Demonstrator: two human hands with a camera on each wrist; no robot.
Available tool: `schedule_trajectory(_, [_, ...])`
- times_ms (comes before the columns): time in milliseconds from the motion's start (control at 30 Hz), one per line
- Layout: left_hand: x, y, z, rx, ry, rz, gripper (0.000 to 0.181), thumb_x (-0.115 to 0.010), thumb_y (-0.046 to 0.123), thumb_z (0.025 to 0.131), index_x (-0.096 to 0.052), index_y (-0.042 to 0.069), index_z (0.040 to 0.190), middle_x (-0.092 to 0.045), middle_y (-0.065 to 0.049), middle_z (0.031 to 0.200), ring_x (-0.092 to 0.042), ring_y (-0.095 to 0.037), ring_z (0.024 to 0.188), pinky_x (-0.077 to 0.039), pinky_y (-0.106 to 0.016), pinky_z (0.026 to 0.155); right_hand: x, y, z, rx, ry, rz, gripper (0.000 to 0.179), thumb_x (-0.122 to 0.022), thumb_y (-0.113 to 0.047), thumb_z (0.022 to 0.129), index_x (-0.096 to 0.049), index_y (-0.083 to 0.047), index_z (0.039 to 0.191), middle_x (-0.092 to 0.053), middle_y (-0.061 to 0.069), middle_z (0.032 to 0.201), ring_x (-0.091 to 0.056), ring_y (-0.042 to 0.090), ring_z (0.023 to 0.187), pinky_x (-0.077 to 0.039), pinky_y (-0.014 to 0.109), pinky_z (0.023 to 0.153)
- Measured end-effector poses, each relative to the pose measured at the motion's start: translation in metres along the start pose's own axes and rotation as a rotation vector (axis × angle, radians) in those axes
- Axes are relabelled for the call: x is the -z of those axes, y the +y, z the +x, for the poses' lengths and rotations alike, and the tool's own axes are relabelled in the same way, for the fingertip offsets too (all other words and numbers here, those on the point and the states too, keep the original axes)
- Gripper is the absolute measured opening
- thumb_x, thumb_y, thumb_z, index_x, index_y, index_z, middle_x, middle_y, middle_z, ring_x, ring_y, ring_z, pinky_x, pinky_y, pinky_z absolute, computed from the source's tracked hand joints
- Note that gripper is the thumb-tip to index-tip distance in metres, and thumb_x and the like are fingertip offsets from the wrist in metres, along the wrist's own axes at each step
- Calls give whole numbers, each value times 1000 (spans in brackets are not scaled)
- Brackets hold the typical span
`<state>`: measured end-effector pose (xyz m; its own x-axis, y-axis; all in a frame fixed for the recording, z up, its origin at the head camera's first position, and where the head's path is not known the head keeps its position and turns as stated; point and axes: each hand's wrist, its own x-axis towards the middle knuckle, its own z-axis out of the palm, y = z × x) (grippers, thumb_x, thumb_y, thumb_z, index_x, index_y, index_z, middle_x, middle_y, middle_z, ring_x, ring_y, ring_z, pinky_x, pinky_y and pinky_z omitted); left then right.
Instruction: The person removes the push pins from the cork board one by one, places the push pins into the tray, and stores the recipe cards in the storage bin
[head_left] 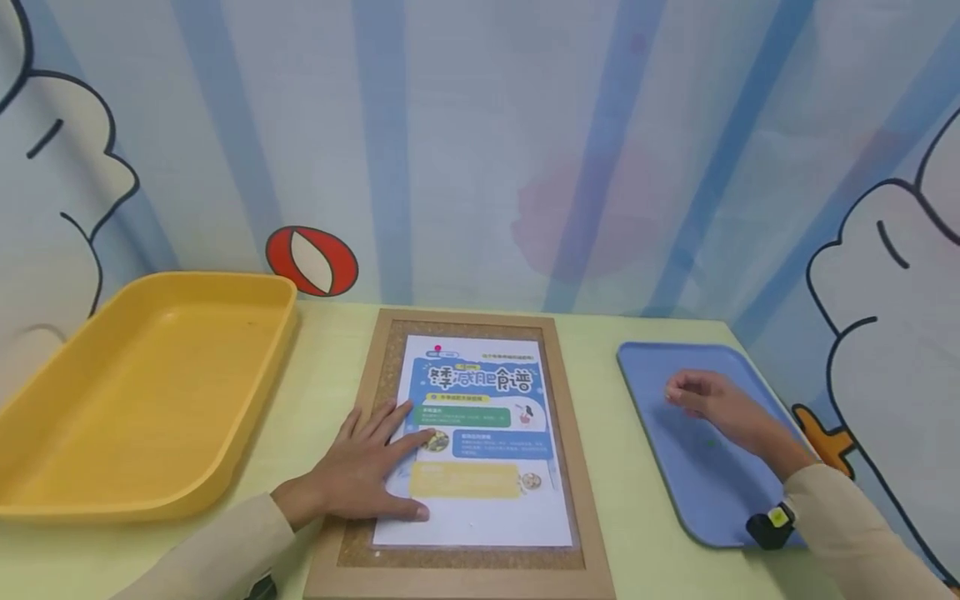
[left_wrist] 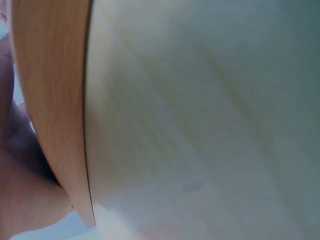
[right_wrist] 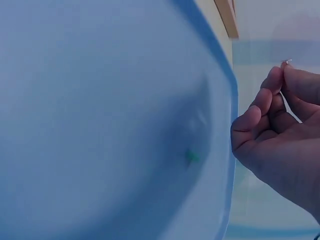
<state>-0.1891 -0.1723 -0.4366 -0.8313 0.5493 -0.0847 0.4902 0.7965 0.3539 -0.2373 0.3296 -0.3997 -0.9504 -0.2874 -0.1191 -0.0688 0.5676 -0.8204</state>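
A printed poster (head_left: 472, 521) lies on a wood-framed cork board (head_left: 573, 433), with a red push pin (head_left: 438, 348) near its top left corner. My left hand (head_left: 367, 467) rests spread over the board's left side, its fingers and thumb reaching onto the paper. In the left wrist view, part of that hand (left_wrist: 30, 192) shows beside the wooden frame (left_wrist: 55, 100). Above the blue tray (head_left: 652, 375), my right hand (head_left: 720, 408) pinches a tiny, pale push pin (right_wrist: 286, 61) between thumb and index finger; the fingertips mostly hide it. A green push pin (right_wrist: 192, 156) lies on the tray beneath.
A deep yellow tray (head_left: 258, 367) stands on the left of the pale yellow table (head_left: 315, 358). Behind the table rises a backdrop (head_left: 480, 167) with blue stripes and cartoon drawings. The blue tray is to the right of the board.
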Motion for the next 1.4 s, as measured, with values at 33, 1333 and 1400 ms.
schedule_trajectory(33, [0,0,0,0,2,-1,97,-65,79,73,-43,26,151,-17,-15,167,-8,-42,155,0,-73,117,4,4,-3,-13,13,0,30,-54,-24,104,-55,6,102,-54,4,87,-55,19,83,-47,32,75])
schedule_trajectory(1333, [-1,0,-1,-10,20,4,96,-66,77,73,-45,25,150,-20,-17,166,-11,-43,154,-2,-73,116,16,32,-35,-406,39,-318,19,-53,-10,99,-60,-2,83,-48,2,76,-48,19,75,-36,32,65])
schedule_trajectory(1400, [-1,0,-1,-9,20,1,96,-66,77,73,-45,25,150,-20,-17,167,-10,-43,154,-2,-73,116,17,32,-36,-413,48,-318,19,-54,-11,99,-60,-1,84,-49,2,77,-49,20,77,-36,32,66])
